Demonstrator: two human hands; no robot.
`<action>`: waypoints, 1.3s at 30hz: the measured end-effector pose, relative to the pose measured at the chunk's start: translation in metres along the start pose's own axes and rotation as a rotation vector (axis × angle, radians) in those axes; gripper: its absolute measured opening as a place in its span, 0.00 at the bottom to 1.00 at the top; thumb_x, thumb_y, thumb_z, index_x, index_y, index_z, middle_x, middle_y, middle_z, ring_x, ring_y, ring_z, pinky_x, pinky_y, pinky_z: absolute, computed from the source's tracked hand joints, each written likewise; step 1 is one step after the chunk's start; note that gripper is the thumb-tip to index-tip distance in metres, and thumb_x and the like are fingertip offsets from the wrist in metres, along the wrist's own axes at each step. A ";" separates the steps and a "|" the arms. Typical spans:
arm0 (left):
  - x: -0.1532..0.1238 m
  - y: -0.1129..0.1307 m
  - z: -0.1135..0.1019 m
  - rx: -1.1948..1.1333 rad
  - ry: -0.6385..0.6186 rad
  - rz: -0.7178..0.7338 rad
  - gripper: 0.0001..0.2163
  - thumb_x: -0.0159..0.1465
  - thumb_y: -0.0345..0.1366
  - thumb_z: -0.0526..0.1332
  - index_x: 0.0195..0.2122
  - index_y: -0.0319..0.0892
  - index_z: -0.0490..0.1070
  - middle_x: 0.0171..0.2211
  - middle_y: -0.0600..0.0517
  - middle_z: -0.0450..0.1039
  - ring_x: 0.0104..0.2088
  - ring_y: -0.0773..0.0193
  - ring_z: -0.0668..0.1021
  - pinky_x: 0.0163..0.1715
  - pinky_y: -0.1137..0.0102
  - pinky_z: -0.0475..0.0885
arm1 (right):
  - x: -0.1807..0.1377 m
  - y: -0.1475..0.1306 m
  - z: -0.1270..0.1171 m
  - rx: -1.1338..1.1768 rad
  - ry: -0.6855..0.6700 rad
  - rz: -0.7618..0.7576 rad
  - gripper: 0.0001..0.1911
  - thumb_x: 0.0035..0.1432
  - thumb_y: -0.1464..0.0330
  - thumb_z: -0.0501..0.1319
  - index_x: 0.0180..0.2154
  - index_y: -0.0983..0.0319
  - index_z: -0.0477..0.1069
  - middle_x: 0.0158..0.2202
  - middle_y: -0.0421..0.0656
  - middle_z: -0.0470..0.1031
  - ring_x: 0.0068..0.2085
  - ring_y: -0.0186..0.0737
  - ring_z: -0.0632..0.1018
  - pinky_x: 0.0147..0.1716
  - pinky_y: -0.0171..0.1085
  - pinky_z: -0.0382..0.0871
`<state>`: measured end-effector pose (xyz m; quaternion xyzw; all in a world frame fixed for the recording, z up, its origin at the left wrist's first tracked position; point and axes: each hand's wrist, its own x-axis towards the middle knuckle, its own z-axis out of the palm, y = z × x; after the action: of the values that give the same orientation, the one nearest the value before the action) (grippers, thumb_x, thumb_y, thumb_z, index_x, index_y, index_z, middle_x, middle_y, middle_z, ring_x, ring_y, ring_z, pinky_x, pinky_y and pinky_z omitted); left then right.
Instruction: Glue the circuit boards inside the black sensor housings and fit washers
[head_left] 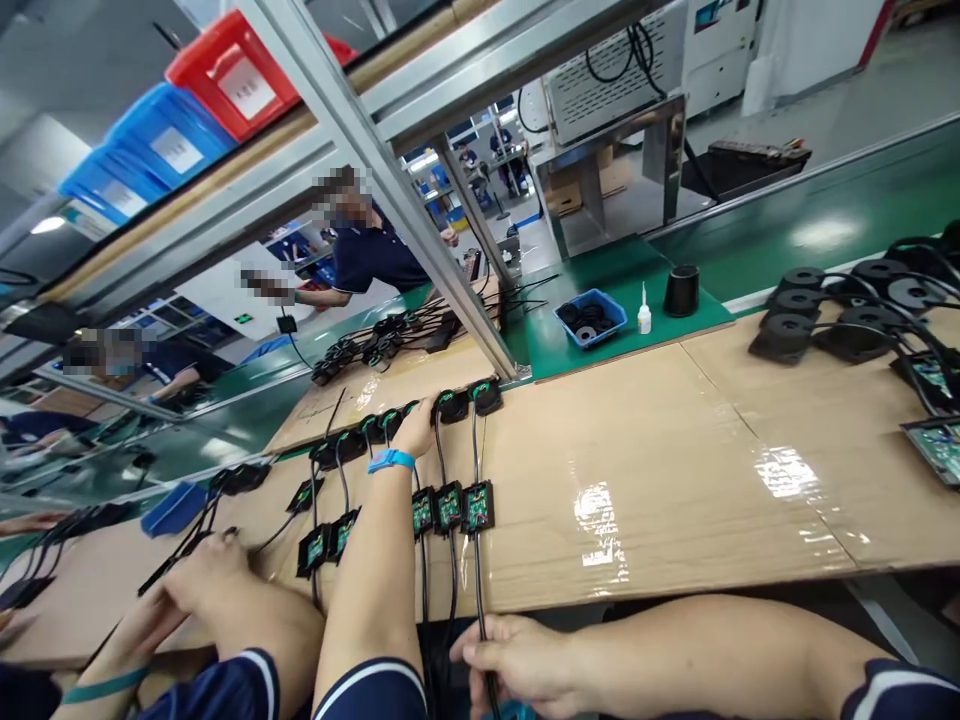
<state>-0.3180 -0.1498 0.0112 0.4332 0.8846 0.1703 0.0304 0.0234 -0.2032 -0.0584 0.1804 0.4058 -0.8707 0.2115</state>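
My left hand (415, 428), with a blue wristband (391, 459), reaches into the row of round black housings with green wiring. Its fingers look pressed together; what they hold, if anything, is hidden. Just right of it lie two round black housings (451, 406). My right hand (525, 662) is closed around a black cable (478, 585) at the front edge of the cardboard. This cable runs up to an open black box with a green circuit board (478, 507). Similar boxes with boards (448, 507) lie to its left, partly behind my left forearm.
A co-worker's hands (210, 570) are at a black part on the left. On the green surface stand a blue tray (592, 338) of black rings, a small dropper bottle (644, 315) and a black cup (682, 292). More cabled housings (787, 325) lie right. A metal post (405, 190) rises ahead.
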 end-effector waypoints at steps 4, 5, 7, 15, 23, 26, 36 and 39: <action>0.028 -0.004 0.005 -0.049 -0.117 0.020 0.19 0.69 0.45 0.63 0.57 0.41 0.70 0.54 0.45 0.73 0.49 0.57 0.79 0.49 0.56 0.78 | -0.005 0.001 -0.021 -0.050 0.011 -0.024 0.08 0.68 0.69 0.60 0.43 0.66 0.77 0.23 0.34 0.68 0.23 0.28 0.63 0.31 0.32 0.57; 0.031 -0.005 0.008 -0.059 -0.134 0.024 0.19 0.69 0.45 0.63 0.57 0.41 0.70 0.53 0.45 0.74 0.48 0.57 0.79 0.48 0.57 0.79 | -0.006 0.001 -0.026 -0.054 0.024 -0.033 0.07 0.67 0.71 0.62 0.43 0.65 0.78 0.25 0.34 0.68 0.24 0.27 0.63 0.32 0.32 0.56; 0.035 -0.006 0.015 -0.071 -0.153 0.036 0.19 0.69 0.45 0.63 0.56 0.40 0.70 0.52 0.45 0.74 0.47 0.58 0.79 0.46 0.58 0.79 | -0.005 0.002 -0.031 -0.040 0.039 -0.044 0.10 0.63 0.71 0.66 0.46 0.63 0.79 0.31 0.35 0.72 0.28 0.27 0.64 0.34 0.31 0.57; 0.043 0.016 0.033 -0.025 -0.118 0.186 0.21 0.69 0.46 0.63 0.58 0.42 0.69 0.57 0.44 0.72 0.55 0.53 0.77 0.55 0.51 0.75 | 0.010 -0.001 -0.015 0.170 -0.046 -0.002 0.35 0.52 0.69 0.70 0.62 0.57 0.68 0.63 0.46 0.69 0.53 0.36 0.75 0.41 0.32 0.66; 0.045 0.052 0.047 0.037 -0.034 0.283 0.19 0.69 0.46 0.62 0.58 0.43 0.70 0.57 0.44 0.72 0.54 0.54 0.77 0.54 0.53 0.75 | 0.001 0.006 -0.027 0.224 0.003 0.032 0.09 0.53 0.68 0.71 0.36 0.63 0.76 0.34 0.38 0.74 0.32 0.27 0.74 0.42 0.32 0.64; 0.041 0.059 0.047 0.058 -0.011 0.271 0.18 0.70 0.46 0.63 0.55 0.42 0.71 0.54 0.45 0.73 0.51 0.56 0.78 0.52 0.54 0.76 | -0.003 0.006 -0.028 0.219 0.028 0.044 0.09 0.53 0.68 0.72 0.29 0.64 0.73 0.30 0.36 0.71 0.29 0.26 0.71 0.39 0.31 0.63; 0.026 0.150 0.079 -0.055 -0.144 0.493 0.17 0.69 0.45 0.63 0.53 0.41 0.72 0.53 0.45 0.74 0.50 0.57 0.78 0.51 0.55 0.77 | -0.038 0.005 -0.040 0.168 0.038 0.089 0.12 0.56 0.72 0.71 0.43 0.60 0.79 0.30 0.32 0.71 0.27 0.22 0.69 0.35 0.27 0.59; 0.032 0.200 0.101 -0.101 -0.191 0.584 0.17 0.69 0.46 0.63 0.53 0.41 0.72 0.53 0.45 0.74 0.50 0.57 0.78 0.51 0.55 0.77 | -0.046 0.006 -0.050 0.173 0.080 0.082 0.19 0.54 0.72 0.73 0.48 0.59 0.79 0.29 0.31 0.72 0.25 0.23 0.67 0.32 0.28 0.58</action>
<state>-0.1661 0.0159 -0.0152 0.6809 0.7064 0.1739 0.0848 0.0720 -0.1574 -0.0701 0.2490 0.3295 -0.8852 0.2141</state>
